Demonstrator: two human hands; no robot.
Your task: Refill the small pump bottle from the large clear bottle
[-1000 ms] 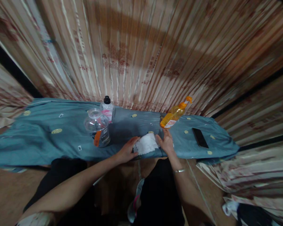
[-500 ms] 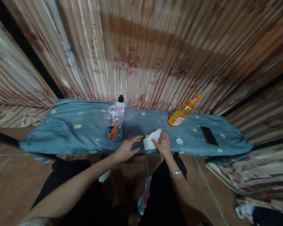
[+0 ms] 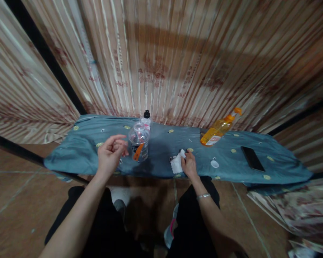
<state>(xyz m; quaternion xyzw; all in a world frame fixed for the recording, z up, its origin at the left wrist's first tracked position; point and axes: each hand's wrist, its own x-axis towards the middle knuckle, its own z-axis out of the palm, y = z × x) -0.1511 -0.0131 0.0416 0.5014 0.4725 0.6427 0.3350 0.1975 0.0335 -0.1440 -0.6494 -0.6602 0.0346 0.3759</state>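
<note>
My right hand (image 3: 189, 164) is closed on a white cloth (image 3: 177, 164), bunching it against the blue table cover near the front edge. The cloth's free part spreads to the left of the fingers. My left hand (image 3: 111, 153) is raised over the front left of the cover, its fingers loosely bent and apart, with nothing seen in it. Just right of it stands a clear plastic cup (image 3: 143, 150) with a domed lid and an orange mark. A clear bottle (image 3: 146, 122) with a black cap is behind the cup, partly hidden by it.
An orange pump bottle (image 3: 214, 134) leans at the back right. A black phone (image 3: 252, 158) lies on the patterned blue cover (image 3: 161, 152) at the right. Striped curtains (image 3: 161, 71) hang behind, with dark poles (image 3: 47, 53) at the sides.
My left hand has moved left and up, from beside the cloth to the left of the cup. My right hand has gathered the cloth into a smaller bunch. The view has shifted slightly.
</note>
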